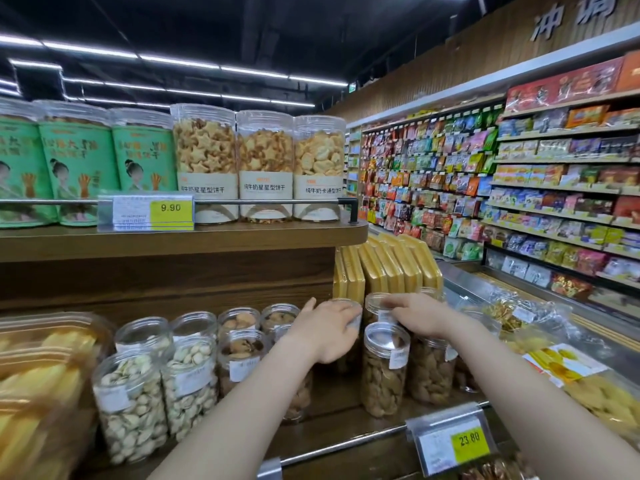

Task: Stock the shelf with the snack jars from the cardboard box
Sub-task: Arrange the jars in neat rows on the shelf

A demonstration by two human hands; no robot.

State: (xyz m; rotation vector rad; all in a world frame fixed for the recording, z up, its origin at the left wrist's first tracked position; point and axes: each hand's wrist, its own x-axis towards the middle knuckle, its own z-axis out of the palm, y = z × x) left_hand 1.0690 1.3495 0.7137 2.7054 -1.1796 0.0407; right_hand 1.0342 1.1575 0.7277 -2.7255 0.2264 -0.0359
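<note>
Clear plastic jars stood at the back of the lower shelf (346, 424). The left hand (325, 329) held 1 jar (348, 308) and the right hand (420, 313) another jar (377, 306), both in placing; next, let go carefully.

Lower shelf (346, 424): nut jars (130, 407) near left, biscuit jars (382, 370) near right, more jars (239, 318) behind. Flat boxes (388, 268) upright at far right, behind jars. Both hands over back-row jars: left hand (327, 329) left of right hand (420, 315). Upper shelf (180, 239) above: tall jars (206, 161) in a row behind rail (270, 201), price tag (145, 213) on rail. Far right across aisle: wall shelves (519, 188) w/ packets.
</note>
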